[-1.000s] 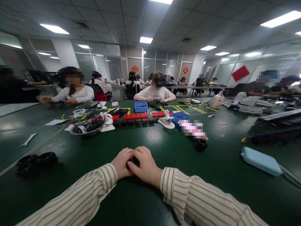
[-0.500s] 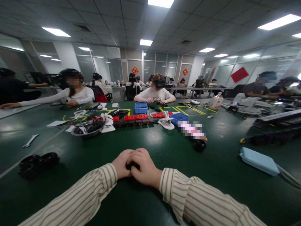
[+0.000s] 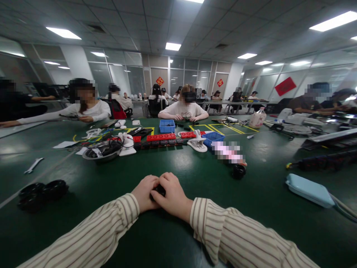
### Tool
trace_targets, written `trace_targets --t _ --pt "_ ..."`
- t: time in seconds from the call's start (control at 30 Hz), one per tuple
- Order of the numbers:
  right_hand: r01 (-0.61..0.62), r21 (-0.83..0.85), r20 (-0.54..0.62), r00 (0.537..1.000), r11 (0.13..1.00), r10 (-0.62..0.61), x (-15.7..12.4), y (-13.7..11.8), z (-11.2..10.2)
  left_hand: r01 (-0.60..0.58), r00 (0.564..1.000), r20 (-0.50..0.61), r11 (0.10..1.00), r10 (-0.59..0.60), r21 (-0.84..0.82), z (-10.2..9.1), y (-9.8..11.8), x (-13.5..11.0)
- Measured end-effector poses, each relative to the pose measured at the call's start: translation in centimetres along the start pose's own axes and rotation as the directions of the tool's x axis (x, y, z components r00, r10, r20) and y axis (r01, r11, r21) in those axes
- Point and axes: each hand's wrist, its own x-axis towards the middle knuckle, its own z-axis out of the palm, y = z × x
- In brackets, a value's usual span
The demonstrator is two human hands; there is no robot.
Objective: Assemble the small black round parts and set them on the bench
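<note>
Together my left hand [image 3: 144, 191] and my right hand [image 3: 173, 193] are wrapped round a round black plastic part [image 3: 159, 190], just above or on the table in front of me. Only a bit of the part shows between the thumbs and fingers; the rest is covered. My left fingers curl round its left side, while the right hand bends over it from the right. Similar black ring-shaped parts [image 3: 55, 189] sit close together on the left. One more black round part [image 3: 239, 171] lies ahead on the right, by a blurred pink thing [image 3: 227, 152].
On the green table [image 3: 178, 238] are a wrench [image 3: 34, 166], a metal bowl [image 3: 102, 154] of black items, red-topped power strips [image 3: 160, 137], a white clamp [image 3: 197, 143], blue bins [image 3: 166, 126] and a light-blue case [image 3: 309, 190]. A co-worker [image 3: 184, 108] sits opposite.
My right hand's fingers and thumb have shifted slightly on the black part, and more of it shows between the hands. The view has moved a little.
</note>
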Motion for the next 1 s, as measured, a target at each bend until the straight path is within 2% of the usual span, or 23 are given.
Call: trace_targets --t 0.23,0.37,0.5,0.67,0.83,1.0 --pt "0.132 0.082 0.014 0.991 0.988 -0.133 -0.12 -0.08 -0.19 -0.044 0.999 0.007 0.985 0.046 -0.166 0.07 -0.17 -0.16" --pt "0.174 0.119 0.018 0.984 0.978 -0.177 -0.26 -0.18 -0.34 -0.061 0.998 0.016 0.984 0.064 -0.17 0.15 -0.31 -0.19" --pt "0.131 0.098 -0.026 0.991 0.986 -0.129 -0.38 -0.36 -0.56 -0.029 1.0 -0.004 0.997 0.029 -0.071 0.26 -0.22 -0.12" --pt "0.02 0.002 -0.039 0.999 1.0 -0.02 -0.39 -0.45 -0.32 -0.028 1.0 0.009 0.999 0.028 0.037 -0.01 0.11 -0.04" --pt "-0.03 -0.07 -0.002 1.0 0.997 0.03 -0.23 -0.24 0.07 -0.026 1.0 -0.003 0.999 0.026 -0.044 -0.43 0.33 0.01" --pt "0.037 0.003 0.024 0.999 0.999 -0.037 -0.11 -0.13 -0.14 -0.037 0.999 0.015 0.987 0.04 -0.159 -0.34 -0.05 -0.07"
